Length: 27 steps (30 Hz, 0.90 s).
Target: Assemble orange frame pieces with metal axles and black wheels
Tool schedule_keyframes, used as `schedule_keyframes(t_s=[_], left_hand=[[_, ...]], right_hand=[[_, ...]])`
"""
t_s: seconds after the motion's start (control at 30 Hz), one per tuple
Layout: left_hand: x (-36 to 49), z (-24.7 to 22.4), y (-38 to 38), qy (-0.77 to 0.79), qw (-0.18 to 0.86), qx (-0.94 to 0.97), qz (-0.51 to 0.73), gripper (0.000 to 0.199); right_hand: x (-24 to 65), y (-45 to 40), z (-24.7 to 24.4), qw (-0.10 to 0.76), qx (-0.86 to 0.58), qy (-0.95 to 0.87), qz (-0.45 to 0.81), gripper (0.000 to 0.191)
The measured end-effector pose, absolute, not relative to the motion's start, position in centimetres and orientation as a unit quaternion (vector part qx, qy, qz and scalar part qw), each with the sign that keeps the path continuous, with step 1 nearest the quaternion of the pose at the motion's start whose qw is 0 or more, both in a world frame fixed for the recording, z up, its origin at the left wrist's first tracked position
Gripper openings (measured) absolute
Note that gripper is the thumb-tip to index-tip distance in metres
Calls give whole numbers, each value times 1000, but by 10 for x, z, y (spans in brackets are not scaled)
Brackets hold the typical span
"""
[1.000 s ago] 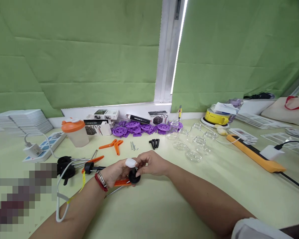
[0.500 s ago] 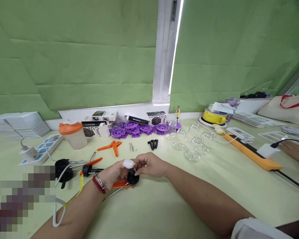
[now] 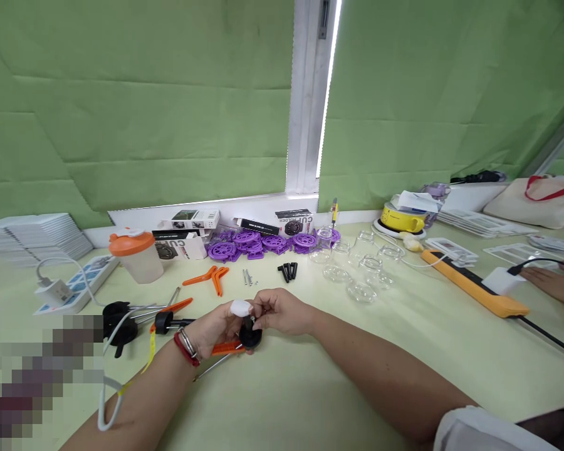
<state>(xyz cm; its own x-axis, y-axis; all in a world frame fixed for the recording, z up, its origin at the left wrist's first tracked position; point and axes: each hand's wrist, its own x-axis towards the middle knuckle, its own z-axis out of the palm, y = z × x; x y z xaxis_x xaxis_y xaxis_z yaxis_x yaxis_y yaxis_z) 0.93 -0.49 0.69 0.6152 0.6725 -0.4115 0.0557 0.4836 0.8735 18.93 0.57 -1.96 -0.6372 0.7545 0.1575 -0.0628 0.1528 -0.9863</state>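
My left hand [image 3: 216, 331] is closed around a black part with a round disc base and a short stem [image 3: 250, 337]. A white cover [image 3: 241, 307] wraps the tip of its thumb. The fingers of my right hand [image 3: 282, 311] pinch together at the top of the stem; a tiny shiny bit shows there, too small to name. Under my left hand lie an orange arm piece [image 3: 228, 348] and a thin metal rod [image 3: 211, 368]. Left of my wrist is a black part with a cylindrical end [image 3: 163, 322], beside black round parts with metal rods [image 3: 121, 322].
Farther back lie orange pieces [image 3: 219, 280], screws [image 3: 247, 277], black pegs [image 3: 287, 272], purple discs [image 3: 247, 243] and clear glass-like vessels [image 3: 361, 290]. An orange-lidded cup [image 3: 136, 255] stands left. At right are an orange power strip [image 3: 474, 284] and another person's hand [image 3: 554, 282].
The view has shifted very slightly. Both hands keep the same grip at the black part, with hardly any movement of the right fingertips.
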Motion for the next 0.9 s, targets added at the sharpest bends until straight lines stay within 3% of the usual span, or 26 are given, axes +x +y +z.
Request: schedule_keyframes(t_s=[0.27, 0.9], left_hand=[[10, 8, -6, 438, 744, 457, 215, 32], [12, 13, -9, 383, 770, 464, 213, 33]], right_hand=[[188, 5, -19, 341, -258, -666, 612, 19], [187, 4, -19, 342, -259, -642, 635, 24]])
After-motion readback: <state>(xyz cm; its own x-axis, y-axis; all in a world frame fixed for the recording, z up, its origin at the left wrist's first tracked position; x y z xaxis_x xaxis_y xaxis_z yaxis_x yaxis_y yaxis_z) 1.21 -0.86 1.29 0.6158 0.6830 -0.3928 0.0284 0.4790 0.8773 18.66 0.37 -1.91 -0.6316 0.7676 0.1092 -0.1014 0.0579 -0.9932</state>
